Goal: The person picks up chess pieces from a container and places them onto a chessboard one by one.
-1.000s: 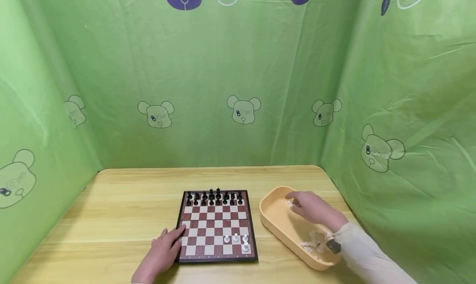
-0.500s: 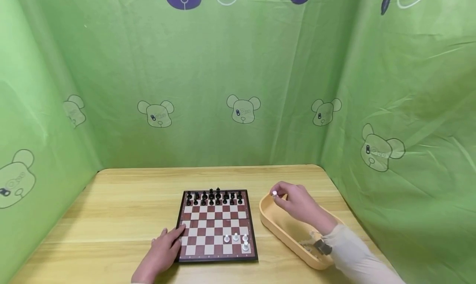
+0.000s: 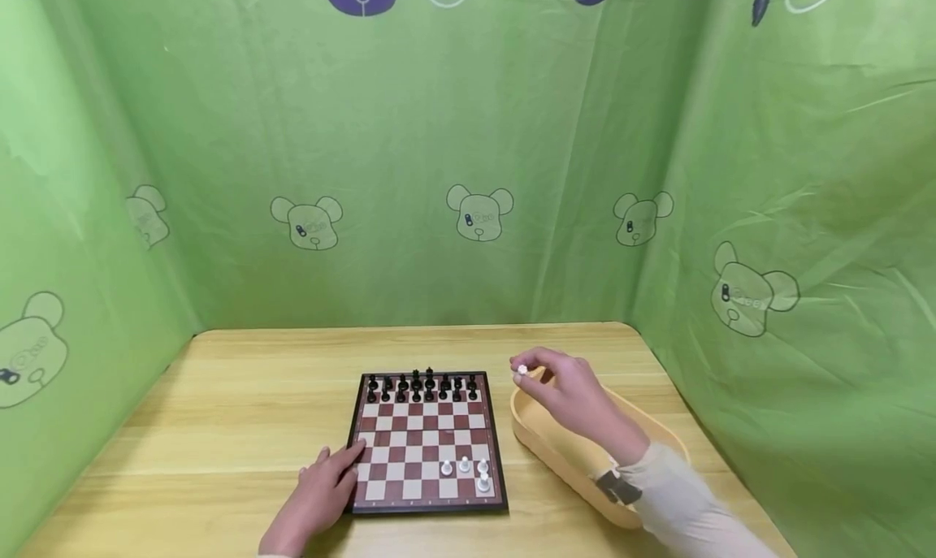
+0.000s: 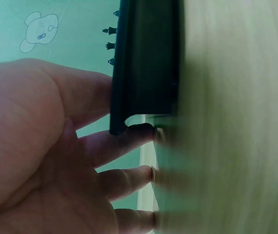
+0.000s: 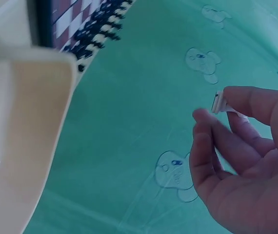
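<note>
A chessboard [image 3: 427,439] with brown and cream squares and a dark frame lies on the table. My left hand [image 3: 322,489] rests at its left edge, index finger on the rim; in the left wrist view, other fingers [image 4: 131,178] reach down to the tabletop. Between thumb and fingers, my right hand [image 3: 574,391] pinches a small white chess piece [image 3: 522,370] over the far end of an orange tray [image 3: 537,436]. The right wrist view shows that piece's flat round base [image 5: 217,102]. White pawns [image 3: 465,465] and a larger white piece [image 3: 483,483] stand at the board's near right corner.
Black chess pieces [image 3: 416,386] fill the two far rows of the board. The right forearm hides much of the tray's near end. Green curtains [image 3: 409,282] with bear prints close off the back and both sides of the wooden table [image 3: 241,412].
The right hand has come up out of the tray with the white piece and moved left toward the board. The left hand has stayed at the board's edge.
</note>
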A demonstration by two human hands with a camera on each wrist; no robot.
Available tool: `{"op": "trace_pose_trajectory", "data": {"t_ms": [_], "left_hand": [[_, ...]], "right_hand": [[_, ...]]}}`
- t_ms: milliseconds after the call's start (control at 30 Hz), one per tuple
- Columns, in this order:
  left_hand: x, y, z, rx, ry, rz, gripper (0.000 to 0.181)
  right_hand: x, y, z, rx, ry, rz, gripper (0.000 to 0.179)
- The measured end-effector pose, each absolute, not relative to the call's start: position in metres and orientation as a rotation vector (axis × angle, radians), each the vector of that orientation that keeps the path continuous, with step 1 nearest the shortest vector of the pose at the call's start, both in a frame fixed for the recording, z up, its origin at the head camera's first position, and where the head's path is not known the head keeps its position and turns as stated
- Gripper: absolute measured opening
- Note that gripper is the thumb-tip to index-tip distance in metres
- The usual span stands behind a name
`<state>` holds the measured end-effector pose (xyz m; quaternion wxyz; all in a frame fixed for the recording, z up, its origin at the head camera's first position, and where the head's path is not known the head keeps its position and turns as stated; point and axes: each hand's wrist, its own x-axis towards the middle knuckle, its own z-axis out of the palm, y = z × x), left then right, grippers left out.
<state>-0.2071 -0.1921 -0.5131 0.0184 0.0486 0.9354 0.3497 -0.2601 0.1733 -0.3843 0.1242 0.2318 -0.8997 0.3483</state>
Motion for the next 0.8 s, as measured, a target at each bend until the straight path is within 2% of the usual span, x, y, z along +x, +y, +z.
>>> {"op": "trace_pose_trajectory", "data": {"t_ms": [367,800], "left_hand": [[-0.206,-0.193,-0.512,0.153,2.908,1.090,0.044],[-0.207,-0.193,-0.513,0.154,2.894,1.090,0.044]], "right_hand": [[-0.250,0.138,-0.371,0.791,-2.435,1.077,0.012],[-0.241,0.095,-0.377,0.860,-2.389,1.211,0.014]]}}
